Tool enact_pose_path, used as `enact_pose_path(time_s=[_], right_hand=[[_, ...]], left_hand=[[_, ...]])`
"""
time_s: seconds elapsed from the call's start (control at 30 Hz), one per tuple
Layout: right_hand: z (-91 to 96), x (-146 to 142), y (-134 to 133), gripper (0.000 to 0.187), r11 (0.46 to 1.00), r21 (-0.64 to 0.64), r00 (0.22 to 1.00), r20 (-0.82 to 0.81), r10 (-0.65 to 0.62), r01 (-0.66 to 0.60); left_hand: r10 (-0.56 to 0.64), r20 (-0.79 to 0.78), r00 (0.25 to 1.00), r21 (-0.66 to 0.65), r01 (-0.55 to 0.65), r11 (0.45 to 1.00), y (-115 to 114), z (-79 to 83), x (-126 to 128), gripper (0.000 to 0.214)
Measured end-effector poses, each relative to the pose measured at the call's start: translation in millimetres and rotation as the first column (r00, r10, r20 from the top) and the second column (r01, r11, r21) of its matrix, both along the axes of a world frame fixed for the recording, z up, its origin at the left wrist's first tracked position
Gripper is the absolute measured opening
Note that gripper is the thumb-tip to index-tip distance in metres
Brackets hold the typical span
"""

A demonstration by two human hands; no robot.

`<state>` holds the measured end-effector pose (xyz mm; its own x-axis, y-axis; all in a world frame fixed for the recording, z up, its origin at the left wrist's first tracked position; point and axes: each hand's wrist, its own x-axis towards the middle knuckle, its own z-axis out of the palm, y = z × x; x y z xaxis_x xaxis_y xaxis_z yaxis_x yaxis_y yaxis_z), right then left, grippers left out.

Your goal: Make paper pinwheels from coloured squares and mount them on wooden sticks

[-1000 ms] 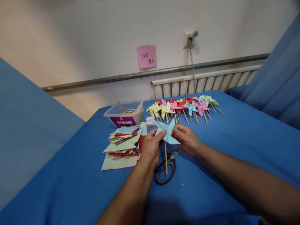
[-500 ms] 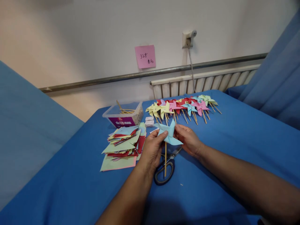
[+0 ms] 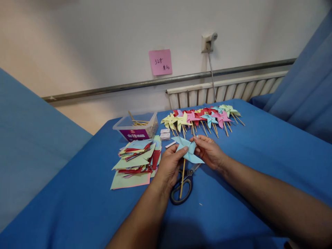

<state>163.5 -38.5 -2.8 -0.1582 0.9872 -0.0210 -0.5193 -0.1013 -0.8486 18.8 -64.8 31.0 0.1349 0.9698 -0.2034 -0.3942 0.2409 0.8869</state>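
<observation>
A light blue paper pinwheel (image 3: pixel 188 152) on a thin wooden stick is held above the blue cloth between both my hands. My left hand (image 3: pixel 169 166) pinches its left side, thumb on the paper. My right hand (image 3: pixel 209 151) grips the right side, fingers curled over the top blade. The stick hangs down over black-handled scissors (image 3: pixel 183 185) lying on the cloth just below.
A stack of cut coloured paper squares (image 3: pixel 136 159) lies to the left. Behind it stands a clear plastic box (image 3: pixel 136 126) with wooden sticks. A row of several finished pinwheels (image 3: pixel 202 117) lies at the back. Small white packets (image 3: pixel 165 134) sit beside the box.
The pinwheel has turned a little in my hands and its stick now slants to the left. My right fingers have closed further over the top blade.
</observation>
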Motion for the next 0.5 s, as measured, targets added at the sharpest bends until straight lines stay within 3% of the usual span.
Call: enact_pose_path(time_s=[0.07, 0.1, 0.17, 0.23, 0.3, 0.4, 0.5], right_hand=[[-0.6, 3, 3, 0.03, 0.986, 0.098, 0.978, 0.148, -0.146, 0.132], [0.0, 5, 3, 0.029, 0.954, 0.209, 0.933, 0.243, -0.265, 0.216], [2.9, 9, 2, 0.027, 0.806, 0.518, 0.76, 0.389, -0.521, 0.287], [6.5, 12, -2, 0.026, 0.624, 0.766, 0.583, 0.439, -0.683, 0.154], [8.6, 11, -9, 0.029, 0.529, 0.848, 0.477, 0.475, -0.739, -0.024], [7.7, 7, -16, 0.028, 0.509, 0.849, 0.399, 0.52, -0.756, -0.143], [4.4, 2, -18, 0.024, 0.512, 0.843, 0.399, 0.532, -0.747, -0.165]], left_hand=[[0.005, -0.038, 0.999, 0.014, -0.004, 1.0, 1, -1.2, 0, 0.031], [0.014, -0.07, 0.997, 0.023, -0.013, 1.0, 1, -2.2, 0, 0.031], [0.048, -0.14, 0.989, 0.052, -0.041, 0.998, 2, -4.2, 0, 0.031], [0.087, -0.203, 0.975, 0.104, -0.067, 0.992, 2, -5.5, 1, 0.031], [0.115, -0.256, 0.96, 0.154, -0.076, 0.985, 2, -5.8, 1, 0.031], [0.148, -0.306, 0.94, 0.194, -0.091, 0.977, 2, -5.3, 1, 0.028], [0.183, -0.321, 0.929, 0.213, -0.117, 0.97, 2, -3.9, 0, 0.026]])
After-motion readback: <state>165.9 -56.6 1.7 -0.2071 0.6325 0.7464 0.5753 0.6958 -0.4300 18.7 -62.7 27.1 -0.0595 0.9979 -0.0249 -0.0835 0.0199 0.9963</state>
